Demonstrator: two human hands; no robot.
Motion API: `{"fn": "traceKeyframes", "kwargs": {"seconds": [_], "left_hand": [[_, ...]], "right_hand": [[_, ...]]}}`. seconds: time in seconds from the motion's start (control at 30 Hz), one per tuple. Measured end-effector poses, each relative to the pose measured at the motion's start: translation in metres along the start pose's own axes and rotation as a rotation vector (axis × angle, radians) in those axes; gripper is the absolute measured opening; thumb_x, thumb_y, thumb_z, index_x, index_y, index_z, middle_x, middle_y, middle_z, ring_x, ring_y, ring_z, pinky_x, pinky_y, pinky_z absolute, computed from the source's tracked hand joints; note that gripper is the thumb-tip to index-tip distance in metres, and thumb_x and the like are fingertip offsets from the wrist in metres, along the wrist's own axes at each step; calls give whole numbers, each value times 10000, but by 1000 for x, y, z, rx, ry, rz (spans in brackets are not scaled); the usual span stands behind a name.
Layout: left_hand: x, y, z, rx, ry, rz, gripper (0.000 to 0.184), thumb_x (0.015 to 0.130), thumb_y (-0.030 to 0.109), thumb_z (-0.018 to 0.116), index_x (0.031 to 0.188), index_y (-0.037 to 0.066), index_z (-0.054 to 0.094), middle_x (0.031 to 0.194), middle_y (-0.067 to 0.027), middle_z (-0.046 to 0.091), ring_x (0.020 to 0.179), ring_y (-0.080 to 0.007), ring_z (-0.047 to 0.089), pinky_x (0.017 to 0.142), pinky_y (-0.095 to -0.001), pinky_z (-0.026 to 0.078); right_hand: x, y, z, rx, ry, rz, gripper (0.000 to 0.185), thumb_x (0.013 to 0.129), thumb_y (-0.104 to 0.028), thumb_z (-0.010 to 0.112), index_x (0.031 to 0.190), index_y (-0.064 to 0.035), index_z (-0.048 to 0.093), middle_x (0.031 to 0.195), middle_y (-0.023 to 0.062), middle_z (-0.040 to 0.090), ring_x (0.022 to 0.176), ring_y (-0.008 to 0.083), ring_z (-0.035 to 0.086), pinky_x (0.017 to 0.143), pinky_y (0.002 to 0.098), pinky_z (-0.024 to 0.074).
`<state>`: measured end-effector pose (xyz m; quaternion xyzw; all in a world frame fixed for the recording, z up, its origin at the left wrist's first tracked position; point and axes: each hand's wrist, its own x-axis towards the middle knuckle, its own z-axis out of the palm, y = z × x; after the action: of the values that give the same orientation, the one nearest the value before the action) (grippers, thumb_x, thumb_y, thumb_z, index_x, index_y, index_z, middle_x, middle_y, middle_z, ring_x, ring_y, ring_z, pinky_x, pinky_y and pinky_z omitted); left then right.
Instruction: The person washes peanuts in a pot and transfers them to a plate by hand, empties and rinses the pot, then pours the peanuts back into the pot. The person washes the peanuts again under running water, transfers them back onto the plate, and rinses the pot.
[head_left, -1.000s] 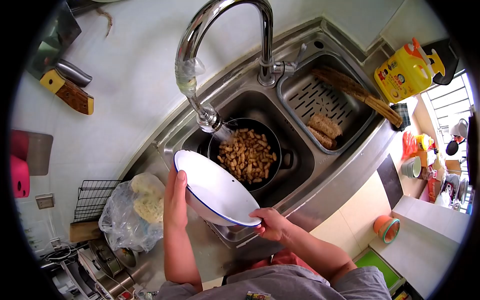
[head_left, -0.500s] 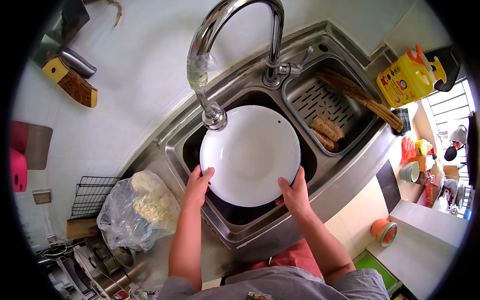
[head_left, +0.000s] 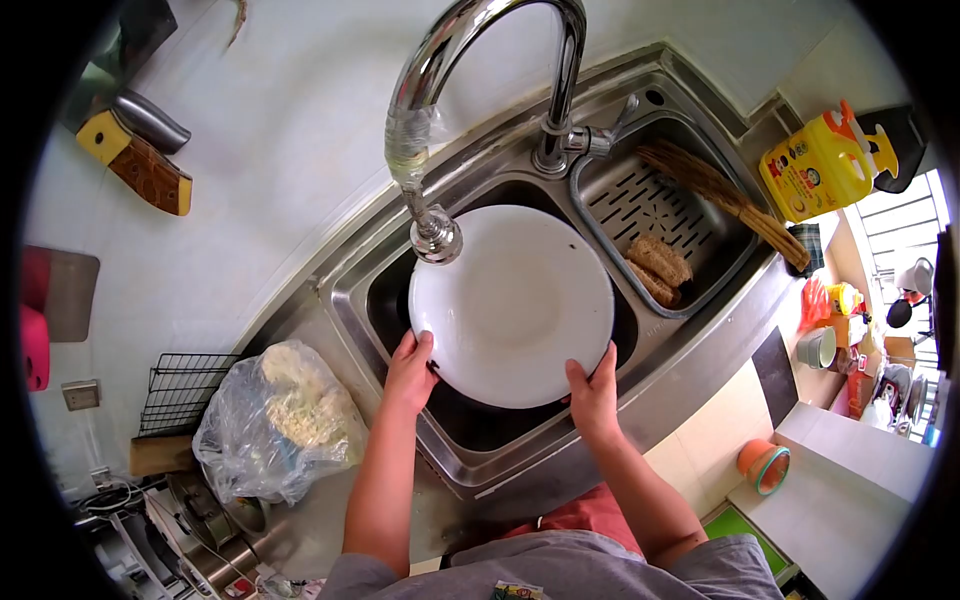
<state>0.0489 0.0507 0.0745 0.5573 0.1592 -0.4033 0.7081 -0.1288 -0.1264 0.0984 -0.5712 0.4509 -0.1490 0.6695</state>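
Observation:
A large round white enamel basin (head_left: 512,310), with a small dark chip near its rim, is held over the left bowl of a steel sink (head_left: 470,455). My left hand (head_left: 410,372) grips its lower left edge, thumb on the inner side. On the lower right edge my right hand (head_left: 594,392) is closed the same way, its other fingers mostly hidden beneath. The nozzle of the chrome faucet (head_left: 437,237) hangs at the basin's upper left rim. I can make out no stream of water.
In the right bowl, a drain tray (head_left: 640,205) holds loofah scrubbers (head_left: 660,262) and a bundled stick brush (head_left: 720,200). A plastic bag (head_left: 285,425) sits on the left counter. A yellow jug (head_left: 815,165) stands at right; knives (head_left: 140,165) hang on the wall.
The basin and both hands have shifted slightly right relative to the view, and the basin's tilt has changed a little. Both hands keep their grip.

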Motion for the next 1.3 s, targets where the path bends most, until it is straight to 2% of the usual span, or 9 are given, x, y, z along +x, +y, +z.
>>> {"fn": "traceKeyframes", "kwargs": {"seconds": [0.17,0.37,0.57,0.77,0.93,0.97,1.07,1.2,1.3], "left_hand": [[13,11,7,5,-35,47,276,947,227,513,1186,88,512,1085,-27,580,953,-142,564,791,-357,501],[-4,18,-11,-25,205,-16,287,944,210,502,1198,77,505,1114,-64,592,1002,-211,581,830,-414,496],[-25,3,-11,-44,77,-99,284,945,194,496,1203,78,511,1096,-59,605,966,-208,595,815,-416,500],[-11,4,20,57,-1,-29,262,935,195,527,1183,108,531,1049,-25,599,944,-166,587,777,-402,507],[-9,18,14,-18,64,127,242,925,193,550,1145,95,529,1069,-32,592,968,-176,580,822,-378,499],[-15,19,13,-18,106,147,205,931,180,536,1108,77,535,1042,-35,577,929,-160,564,781,-371,502],[-31,14,3,4,128,112,259,921,183,554,1148,61,529,1059,-45,578,963,-165,570,805,-371,505],[-52,6,17,101,82,77,265,906,245,586,1086,51,566,975,-23,603,869,-123,592,762,-306,512],[-54,-3,31,104,1,37,262,909,278,581,1047,54,590,916,-9,613,851,-105,592,738,-274,505]], "right_hand": [[32,-8,4,66,36,-20,449,893,-74,521,1291,-42,315,980,68,548,712,123,530,482,257,441],[33,-33,17,-102,-237,62,517,871,-132,553,1316,-35,309,948,111,596,633,142,561,481,276,470],[12,-29,-15,-172,-164,90,526,865,-112,561,1317,-16,310,953,110,603,656,154,575,512,268,480],[43,-16,-22,110,-64,-25,464,871,6,514,1299,15,336,1209,114,501,1133,192,460,989,300,334],[65,-8,5,127,-141,2,452,860,-19,531,1285,-14,375,1146,102,538,1086,196,478,977,308,342],[65,-2,7,45,-168,-33,462,862,-42,541,1289,-22,366,1080,91,560,954,182,537,844,301,443],[47,-14,1,-20,-236,74,471,860,-75,547,1283,-34,344,941,75,574,635,123,535,457,257,432],[24,-23,-31,-19,-182,114,456,858,-75,541,1268,-38,346,920,80,563,652,137,569,440,247,449],[7,-53,-58,8,-69,-34,405,804,11,519,1198,-1,426,945,55,578,709,120,570,572,226,458]]}}
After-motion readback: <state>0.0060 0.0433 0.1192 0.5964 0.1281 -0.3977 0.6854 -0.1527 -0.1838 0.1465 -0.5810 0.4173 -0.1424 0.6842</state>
